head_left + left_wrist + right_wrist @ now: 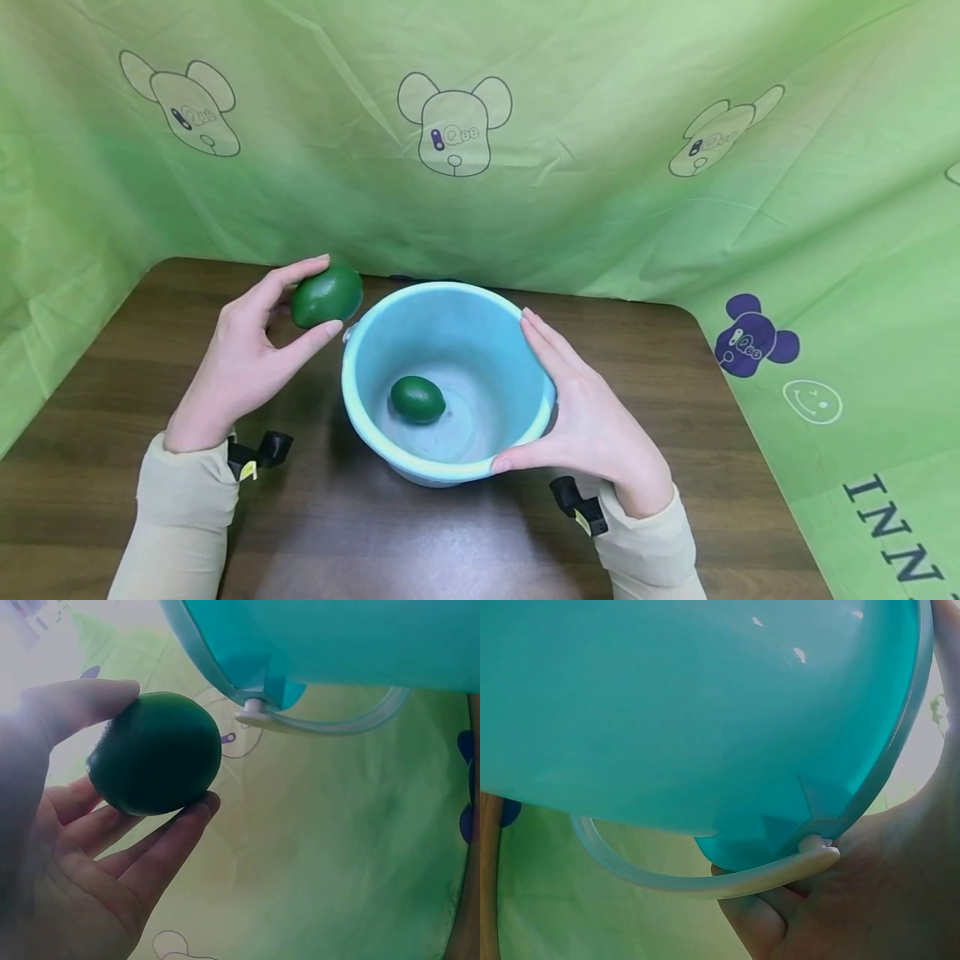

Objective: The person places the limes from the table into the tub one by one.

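Note:
A dark green lime (327,297) is pinched between the thumb and fingers of my left hand (251,350), held up just left of the bucket's rim. The left wrist view shows this lime (159,754) with the thumb on one side and fingertips under the other. My right hand (592,408) grips the light blue bucket (442,475) at its right rim, thumb toward the near side. Inside, on the bucket's bottom, lies a second green lime (417,399). A pale handle (705,883) hangs below the rim in the right wrist view, near the right hand's fingers.
The bucket stands on a dark wooden table (660,542). Behind and at both sides hangs a green cloth (570,217) printed with cartoon animal heads. A small black camera mount (258,454) is strapped at the left wrist, another mount (579,506) at the right.

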Demonstrator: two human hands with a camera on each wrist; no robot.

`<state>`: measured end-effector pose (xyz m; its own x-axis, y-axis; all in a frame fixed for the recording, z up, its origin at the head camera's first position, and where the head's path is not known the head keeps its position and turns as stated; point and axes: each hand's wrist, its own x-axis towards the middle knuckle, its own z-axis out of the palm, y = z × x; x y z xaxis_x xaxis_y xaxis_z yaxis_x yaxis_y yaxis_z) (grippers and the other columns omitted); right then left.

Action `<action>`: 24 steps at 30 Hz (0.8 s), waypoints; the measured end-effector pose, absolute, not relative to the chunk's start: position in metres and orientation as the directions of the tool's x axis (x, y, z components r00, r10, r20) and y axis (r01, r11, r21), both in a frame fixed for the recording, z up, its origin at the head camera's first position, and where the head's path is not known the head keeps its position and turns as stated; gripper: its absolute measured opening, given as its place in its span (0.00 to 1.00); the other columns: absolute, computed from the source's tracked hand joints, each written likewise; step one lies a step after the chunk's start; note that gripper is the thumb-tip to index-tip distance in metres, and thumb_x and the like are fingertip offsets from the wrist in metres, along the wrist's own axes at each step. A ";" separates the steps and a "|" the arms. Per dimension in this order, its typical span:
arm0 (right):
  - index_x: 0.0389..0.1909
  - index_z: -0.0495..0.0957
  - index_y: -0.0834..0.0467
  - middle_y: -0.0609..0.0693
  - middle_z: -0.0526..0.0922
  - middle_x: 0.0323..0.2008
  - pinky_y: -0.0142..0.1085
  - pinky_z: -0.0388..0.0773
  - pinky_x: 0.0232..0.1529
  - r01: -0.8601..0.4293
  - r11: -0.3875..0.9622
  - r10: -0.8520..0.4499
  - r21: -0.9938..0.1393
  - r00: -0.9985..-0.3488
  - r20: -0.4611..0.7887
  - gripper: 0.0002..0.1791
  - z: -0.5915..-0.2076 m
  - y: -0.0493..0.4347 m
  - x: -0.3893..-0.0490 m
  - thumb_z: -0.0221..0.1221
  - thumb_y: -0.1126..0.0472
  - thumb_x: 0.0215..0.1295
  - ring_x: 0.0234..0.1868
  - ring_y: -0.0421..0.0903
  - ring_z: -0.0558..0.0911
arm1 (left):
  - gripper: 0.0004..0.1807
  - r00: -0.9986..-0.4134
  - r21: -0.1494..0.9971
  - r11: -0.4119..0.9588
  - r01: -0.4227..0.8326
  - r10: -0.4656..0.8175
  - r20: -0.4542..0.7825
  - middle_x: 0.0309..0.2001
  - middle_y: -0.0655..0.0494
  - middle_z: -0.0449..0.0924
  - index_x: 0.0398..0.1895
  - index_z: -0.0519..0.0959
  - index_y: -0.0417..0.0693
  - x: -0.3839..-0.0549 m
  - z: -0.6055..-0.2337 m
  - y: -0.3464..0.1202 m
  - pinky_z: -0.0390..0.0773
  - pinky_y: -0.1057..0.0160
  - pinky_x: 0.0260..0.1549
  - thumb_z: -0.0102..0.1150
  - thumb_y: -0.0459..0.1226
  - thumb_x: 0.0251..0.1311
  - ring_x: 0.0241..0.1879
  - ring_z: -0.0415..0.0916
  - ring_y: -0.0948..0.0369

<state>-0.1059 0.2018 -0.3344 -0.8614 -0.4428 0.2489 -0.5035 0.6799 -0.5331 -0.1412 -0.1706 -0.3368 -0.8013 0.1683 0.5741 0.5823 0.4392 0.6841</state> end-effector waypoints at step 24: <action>0.82 0.49 0.48 0.37 0.46 0.80 0.54 0.66 0.67 -0.504 0.684 -0.443 -0.528 -0.862 0.248 0.79 -0.335 0.204 -0.106 0.78 0.25 0.28 0.77 0.44 0.55 | 0.42 -0.754 0.644 0.413 0.644 0.202 0.625 0.63 0.59 0.77 0.70 0.75 0.52 -0.129 -0.326 -0.161 0.77 0.70 0.51 0.77 0.24 0.49 0.53 0.78 0.63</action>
<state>-0.1062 0.2035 -0.3352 -0.8615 -0.4431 0.2478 -0.5035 0.6836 -0.5283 -0.1293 -0.1607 -0.3264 -0.7542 0.2016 0.6250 0.6440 0.4132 0.6438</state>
